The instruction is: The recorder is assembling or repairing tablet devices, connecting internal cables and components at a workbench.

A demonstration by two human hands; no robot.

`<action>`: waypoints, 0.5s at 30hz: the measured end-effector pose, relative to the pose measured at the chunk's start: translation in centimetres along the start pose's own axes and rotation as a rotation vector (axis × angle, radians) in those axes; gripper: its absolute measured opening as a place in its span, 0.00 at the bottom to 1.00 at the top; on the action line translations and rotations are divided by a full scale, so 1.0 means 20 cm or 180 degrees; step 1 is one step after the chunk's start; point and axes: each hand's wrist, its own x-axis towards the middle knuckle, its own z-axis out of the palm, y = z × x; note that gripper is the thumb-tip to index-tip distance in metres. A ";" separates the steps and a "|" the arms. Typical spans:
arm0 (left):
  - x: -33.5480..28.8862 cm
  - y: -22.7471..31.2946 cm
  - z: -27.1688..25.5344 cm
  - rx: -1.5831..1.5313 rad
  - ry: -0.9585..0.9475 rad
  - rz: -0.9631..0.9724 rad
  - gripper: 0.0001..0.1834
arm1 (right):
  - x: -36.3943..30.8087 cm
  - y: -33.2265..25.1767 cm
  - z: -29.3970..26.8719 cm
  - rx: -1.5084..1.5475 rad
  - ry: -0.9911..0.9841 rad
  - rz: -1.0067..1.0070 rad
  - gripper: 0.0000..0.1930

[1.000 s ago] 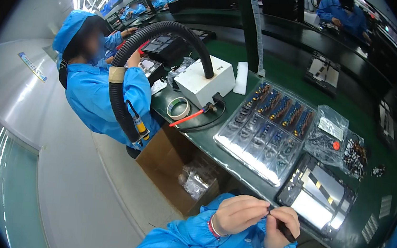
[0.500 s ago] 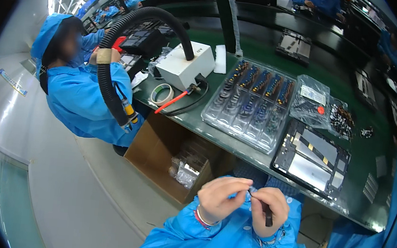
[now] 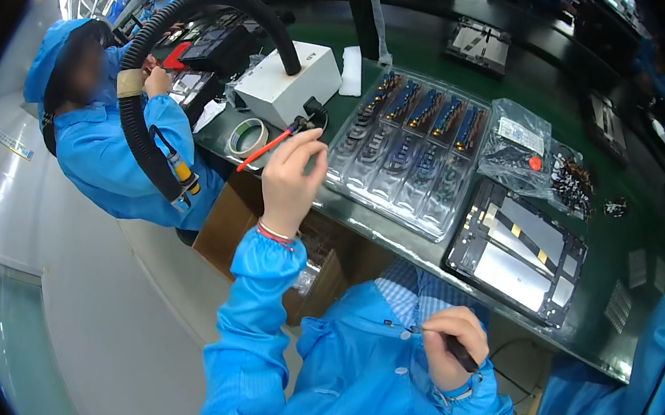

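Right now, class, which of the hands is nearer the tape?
Left: the left hand is just right of the tape; the right hand is farther right, low before the jacket.

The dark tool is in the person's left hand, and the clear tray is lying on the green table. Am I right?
Not quite: the head view shows the dark tool in the right hand, not the left hand. The clear tray is indeed lying on the green table.
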 end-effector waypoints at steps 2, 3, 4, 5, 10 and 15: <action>0.04 -0.02 0.02 -0.0008 -0.0062 0.0111 0.07 | 0.00 -0.01 -0.05 -0.0003 -0.0004 -0.0048 0.08; 0.05 -0.02 0.08 0.0084 -0.0282 0.0353 0.06 | 0.01 0.00 -0.06 -0.0020 0.0025 -0.0025 0.08; 0.06 -0.03 0.13 0.0170 -0.0493 0.0597 0.05 | 0.01 0.02 -0.07 -0.0029 0.0016 0.0042 0.09; 0.08 -0.03 0.17 0.0128 -0.0504 0.0606 0.05 | 0.02 0.03 -0.07 -0.0045 0.0007 0.0106 0.09; 0.11 -0.05 0.31 0.0301 -0.1269 0.1141 0.06 | 0.09 0.04 -0.14 -0.0057 -0.0077 0.0240 0.10; 0.10 0.00 0.18 0.0611 -0.2064 0.1146 0.12 | 0.10 -0.01 -0.42 -0.0921 0.0647 0.0043 0.08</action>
